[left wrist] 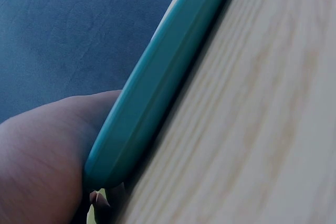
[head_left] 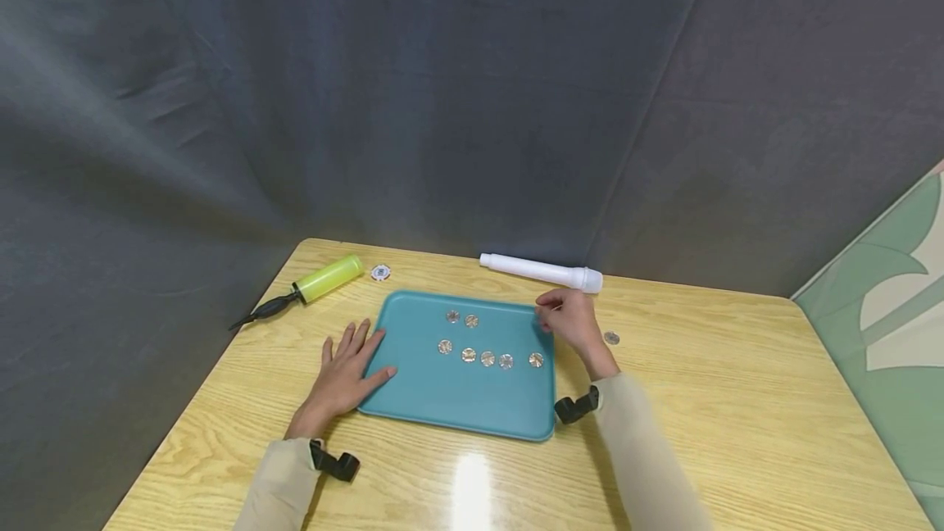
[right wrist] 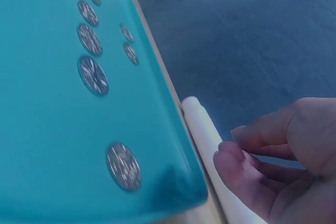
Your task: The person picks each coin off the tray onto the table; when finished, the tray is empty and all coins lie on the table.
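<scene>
My left hand [head_left: 341,379] lies spread over the left rim of a blue-green tray [head_left: 435,400], its fingertips and thumb on the tray. The left wrist view shows that hand beside the tray's outer wall. On the tray lie several shiny coin-like discs [head_left: 487,359], in two loose rows, one [right wrist: 124,167] set apart near the right side. My right hand [head_left: 569,318] hovers over the tray's far right corner. Its fingers are loosely bent, thumb and forefinger tips [right wrist: 239,129] close together, and nothing shows between them in the right wrist view.
Behind the tray lies a white tube [head_left: 538,270] with a wider ribbed end. A yellow-green hand pump [head_left: 329,279] with a black end and a white-edged poker chip [head_left: 380,272] lie at the back left. Another disc [head_left: 611,338] is on the wooden table [head_left: 737,383], right of the tray.
</scene>
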A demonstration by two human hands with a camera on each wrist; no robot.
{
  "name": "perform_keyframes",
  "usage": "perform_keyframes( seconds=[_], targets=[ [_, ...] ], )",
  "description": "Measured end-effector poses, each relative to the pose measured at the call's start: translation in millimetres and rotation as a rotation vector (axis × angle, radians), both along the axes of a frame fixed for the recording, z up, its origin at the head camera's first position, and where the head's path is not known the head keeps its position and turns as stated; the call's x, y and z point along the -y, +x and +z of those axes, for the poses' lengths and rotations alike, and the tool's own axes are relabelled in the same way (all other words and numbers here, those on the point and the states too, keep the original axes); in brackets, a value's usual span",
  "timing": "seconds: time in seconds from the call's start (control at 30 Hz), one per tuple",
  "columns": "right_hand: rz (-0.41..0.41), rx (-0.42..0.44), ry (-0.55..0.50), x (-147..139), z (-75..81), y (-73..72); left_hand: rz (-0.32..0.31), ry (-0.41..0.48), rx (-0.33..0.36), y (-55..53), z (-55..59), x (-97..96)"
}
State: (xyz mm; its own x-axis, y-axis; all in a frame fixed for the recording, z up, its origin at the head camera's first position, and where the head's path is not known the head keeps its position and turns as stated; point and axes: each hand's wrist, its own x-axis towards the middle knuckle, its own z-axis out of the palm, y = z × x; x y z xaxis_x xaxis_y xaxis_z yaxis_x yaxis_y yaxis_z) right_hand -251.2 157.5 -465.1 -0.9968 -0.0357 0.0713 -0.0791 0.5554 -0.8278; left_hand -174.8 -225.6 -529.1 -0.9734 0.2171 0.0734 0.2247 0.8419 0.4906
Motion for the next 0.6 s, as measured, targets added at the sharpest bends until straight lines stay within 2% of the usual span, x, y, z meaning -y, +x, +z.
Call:
perform_keyframes(
  seconds=[0.6],
  targets=[
    [0.075, 0.028, 0.055, 41, -1.2, 0.8, 0.009, 0.003, 0.012, 0.2, 0.3, -0.4]
  ],
)
